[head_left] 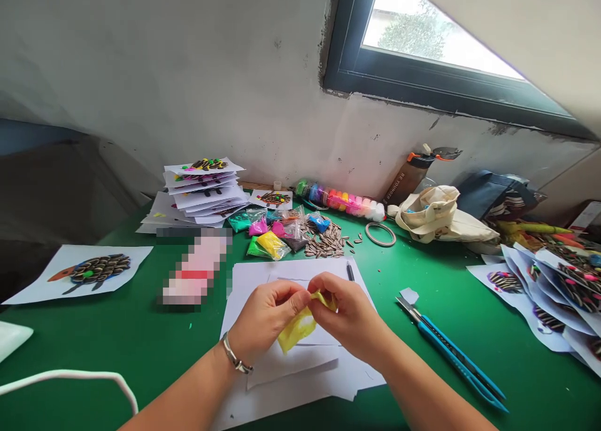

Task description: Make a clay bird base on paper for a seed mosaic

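The only writing that can be read is "BE YOUNGER", on the brown bottle (407,177) at the upper right. Two hands meet just below the middle of the frame: the left hand (265,315) and the right hand (350,315) both pinch one crumpled yellow packet (297,332), thumbs and fingers closed on it, its loose end hanging over the white papers (282,401). One pen (350,270) lies at the papers' upper right edge, one blue cutter (453,349) at lower right, one tape ring (382,244) above. One seed picture (96,273) lies at the left. Green tabletop (183,349) shows in a broad stretch at lower left and a narrower strip between papers and cutter.
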The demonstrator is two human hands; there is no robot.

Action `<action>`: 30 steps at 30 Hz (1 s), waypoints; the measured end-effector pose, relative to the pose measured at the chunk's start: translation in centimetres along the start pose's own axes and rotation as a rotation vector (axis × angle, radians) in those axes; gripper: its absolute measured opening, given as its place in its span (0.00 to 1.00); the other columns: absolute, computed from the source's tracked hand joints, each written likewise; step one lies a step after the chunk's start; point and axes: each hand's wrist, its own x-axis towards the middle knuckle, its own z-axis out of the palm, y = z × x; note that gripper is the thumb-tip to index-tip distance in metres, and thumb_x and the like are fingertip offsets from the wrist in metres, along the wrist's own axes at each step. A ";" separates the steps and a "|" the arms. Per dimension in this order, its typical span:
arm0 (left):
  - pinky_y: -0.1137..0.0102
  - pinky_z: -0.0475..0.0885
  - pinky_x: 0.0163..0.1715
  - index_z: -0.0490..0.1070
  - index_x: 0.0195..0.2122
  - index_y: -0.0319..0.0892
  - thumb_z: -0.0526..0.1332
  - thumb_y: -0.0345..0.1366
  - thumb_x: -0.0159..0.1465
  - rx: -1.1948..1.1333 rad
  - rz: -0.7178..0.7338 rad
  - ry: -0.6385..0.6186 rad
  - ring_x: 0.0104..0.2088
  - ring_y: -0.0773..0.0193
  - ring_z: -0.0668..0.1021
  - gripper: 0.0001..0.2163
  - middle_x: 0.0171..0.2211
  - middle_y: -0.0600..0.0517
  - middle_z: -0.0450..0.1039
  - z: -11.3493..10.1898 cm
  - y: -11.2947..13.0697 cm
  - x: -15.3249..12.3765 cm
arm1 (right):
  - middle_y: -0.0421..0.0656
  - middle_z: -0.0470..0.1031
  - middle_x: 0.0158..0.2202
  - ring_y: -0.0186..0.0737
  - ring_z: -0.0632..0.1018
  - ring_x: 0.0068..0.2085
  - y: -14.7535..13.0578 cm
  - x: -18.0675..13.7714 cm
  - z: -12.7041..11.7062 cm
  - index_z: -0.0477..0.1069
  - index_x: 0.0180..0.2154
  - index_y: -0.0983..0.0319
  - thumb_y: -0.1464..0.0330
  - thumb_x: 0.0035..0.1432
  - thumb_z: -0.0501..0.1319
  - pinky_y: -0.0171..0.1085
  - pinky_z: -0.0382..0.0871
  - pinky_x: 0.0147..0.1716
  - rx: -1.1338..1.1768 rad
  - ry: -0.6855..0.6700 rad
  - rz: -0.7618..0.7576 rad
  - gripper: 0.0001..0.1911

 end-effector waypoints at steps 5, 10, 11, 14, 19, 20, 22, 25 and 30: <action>0.72 0.67 0.28 0.77 0.29 0.37 0.62 0.50 0.59 0.012 -0.022 0.031 0.30 0.64 0.70 0.18 0.28 0.50 0.72 0.1 0.1 0.0 | 0.36 0.64 0.24 0.32 0.64 0.27 0.3 -0.1 1.1 0.65 0.29 0.60 0.77 0.49 0.55 0.31 0.55 0.25 -0.051 0.098 -0.021 0.06; 0.73 0.65 0.26 0.78 0.28 0.37 0.63 0.52 0.56 -0.024 -0.032 0.099 0.28 0.64 0.70 0.20 0.25 0.50 0.72 0.2 0.4 0.0 | 0.35 0.61 0.24 0.31 0.62 0.26 -0.1 0.1 0.2 0.67 0.31 0.60 0.73 0.54 0.58 0.31 0.56 0.24 0.080 -0.015 0.040 0.02; 0.73 0.65 0.25 0.78 0.28 0.37 0.63 0.53 0.56 -0.023 -0.032 0.113 0.27 0.64 0.70 0.20 0.25 0.50 0.71 0.2 0.4 0.0 | 0.35 0.61 0.24 0.31 0.62 0.26 -0.1 0.1 -0.2 0.67 0.32 0.60 0.71 0.55 0.59 0.31 0.56 0.24 0.102 -0.048 0.049 0.01; 0.73 0.65 0.24 0.78 0.27 0.37 0.62 0.53 0.56 0.005 -0.023 0.146 0.27 0.64 0.69 0.21 0.24 0.50 0.71 0.4 0.5 0.0 | 0.35 0.61 0.24 0.31 0.62 0.26 -0.1 0.0 -1.3 0.67 0.32 0.60 0.67 0.56 0.62 0.31 0.56 0.23 0.154 -0.138 0.077 0.04; 0.73 0.64 0.22 0.76 0.25 0.37 0.62 0.54 0.56 0.045 -0.024 0.216 0.24 0.66 0.68 0.21 0.23 0.51 0.69 0.4 0.4 -0.1 | 0.35 0.66 0.23 0.31 0.66 0.26 0.5 0.1 -2.0 0.65 0.33 0.60 0.61 0.55 0.66 0.31 0.58 0.23 0.378 -0.315 0.202 0.13; 0.74 0.64 0.22 0.76 0.25 0.37 0.62 0.54 0.56 0.045 -0.026 0.226 0.24 0.67 0.68 0.22 0.22 0.51 0.69 0.3 0.4 -0.1 | 0.35 0.67 0.23 0.31 0.67 0.26 0.5 0.1 -2.0 0.65 0.34 0.60 0.60 0.54 0.66 0.31 0.59 0.24 0.441 -0.336 0.219 0.14; 0.74 0.63 0.21 0.76 0.25 0.37 0.63 0.55 0.55 0.038 -0.028 0.241 0.23 0.67 0.67 0.22 0.21 0.52 0.68 0.2 0.3 -0.1 | 0.36 0.68 0.26 0.32 0.68 0.27 0.5 0.2 -1.9 0.65 0.37 0.60 0.61 0.52 0.68 0.32 0.61 0.25 0.554 -0.345 0.225 0.16; 0.74 0.64 0.21 0.77 0.26 0.36 0.63 0.55 0.55 0.015 -0.033 0.254 0.24 0.67 0.68 0.22 0.22 0.51 0.69 -0.1 0.3 0.0 | 0.37 0.66 0.29 0.31 0.66 0.28 0.5 0.3 -1.8 0.67 0.40 0.61 0.63 0.52 0.67 0.32 0.60 0.26 0.598 -0.335 0.196 0.16; 0.74 0.66 0.23 0.77 0.28 0.36 0.65 0.55 0.53 -0.025 -0.062 0.280 0.25 0.66 0.70 0.22 0.24 0.50 0.71 -0.1 0.5 0.0 | 0.35 0.63 0.28 0.30 0.62 0.28 0.5 0.2 -1.7 0.68 0.36 0.60 0.72 0.53 0.62 0.31 0.57 0.26 0.339 -0.260 0.148 0.07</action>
